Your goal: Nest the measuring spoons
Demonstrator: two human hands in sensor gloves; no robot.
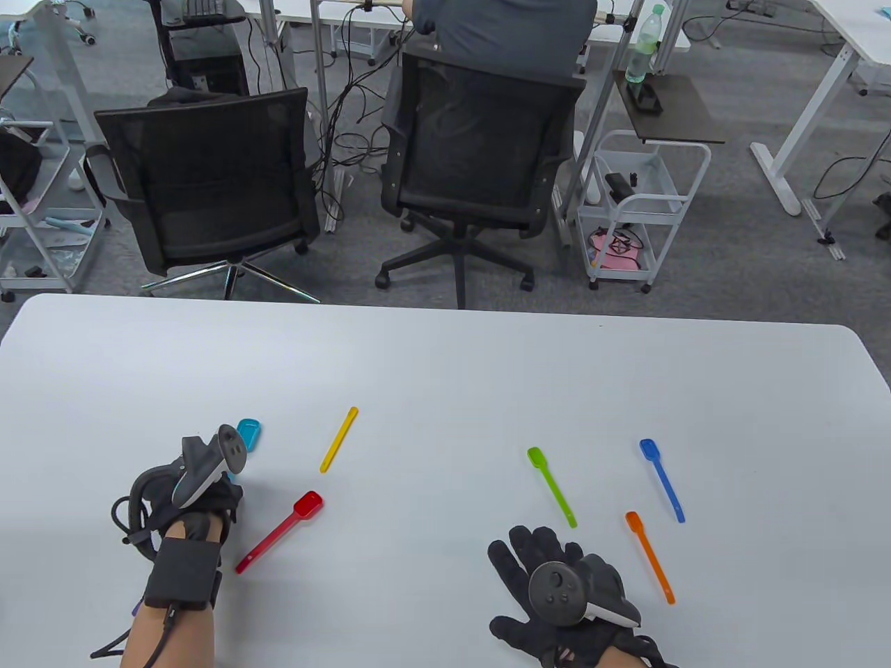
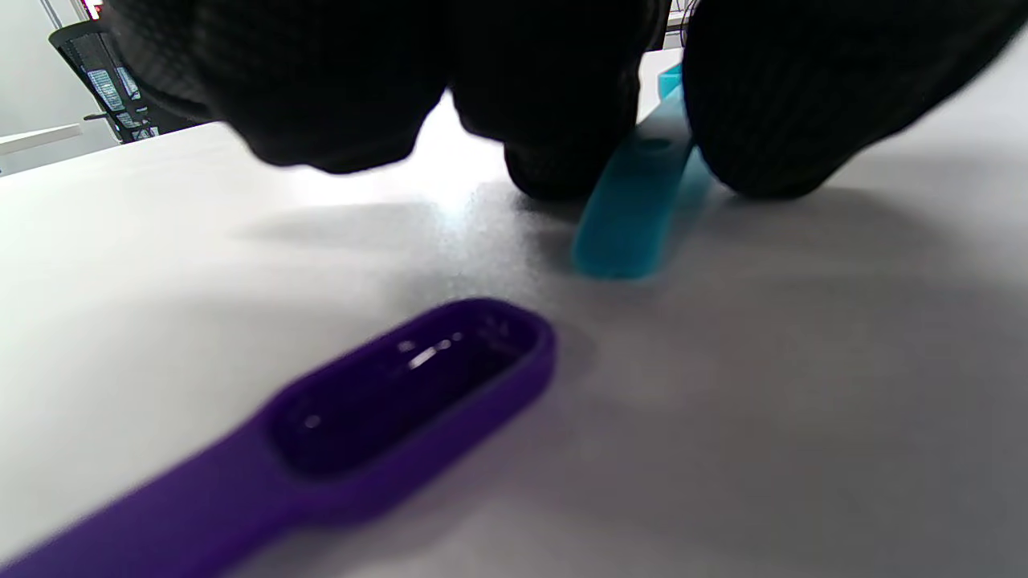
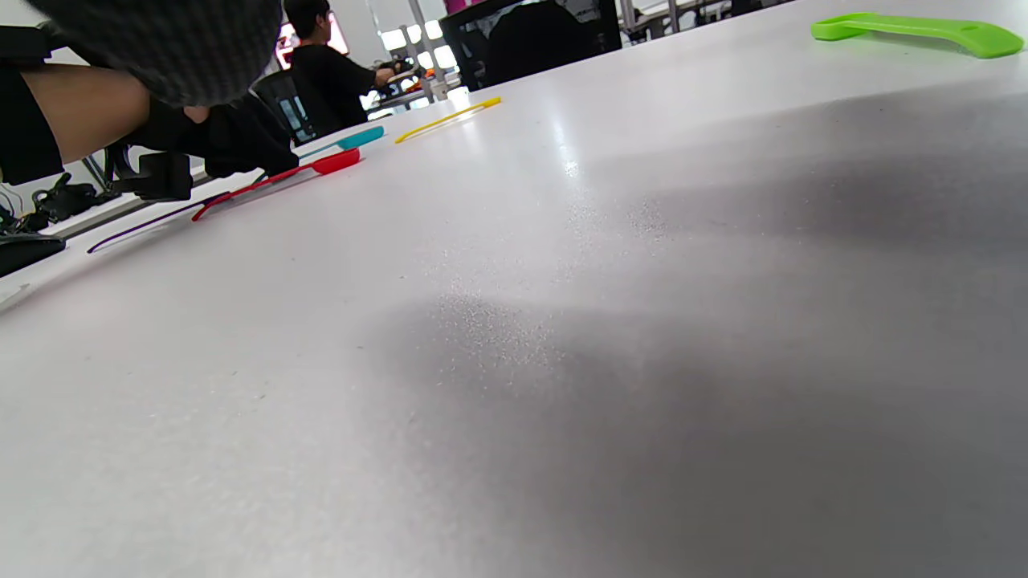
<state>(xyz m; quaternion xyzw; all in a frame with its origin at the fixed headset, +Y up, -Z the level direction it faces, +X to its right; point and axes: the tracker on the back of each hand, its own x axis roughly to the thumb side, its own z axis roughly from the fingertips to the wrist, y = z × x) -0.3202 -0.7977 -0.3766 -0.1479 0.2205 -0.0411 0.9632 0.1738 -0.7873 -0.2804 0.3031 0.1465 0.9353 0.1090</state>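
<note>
Turquoise plastic marks the spoon [image 2: 634, 209] under the left hand [image 1: 202, 497]: its handle lies between two gloved fingertips [image 2: 562, 160] pressed to the desk [image 1: 445, 376], and its bowl points away from the wrist. Whether those fingers grip it yet, I cannot tell. A purple spoon [image 2: 385, 401] lies just behind that hand, a red spoon [image 1: 278, 532] just to its right, and a yellow spoon [image 1: 339, 440] farther ahead. The right hand [image 1: 557, 591] rests flat and spread, holding nothing, with green [image 1: 552, 486], orange [image 1: 649, 557] and blue [image 1: 662, 480] spoons just ahead, handles towards it.

Overhead wide; wrist cams skim table [image 1: 445, 376].
</note>
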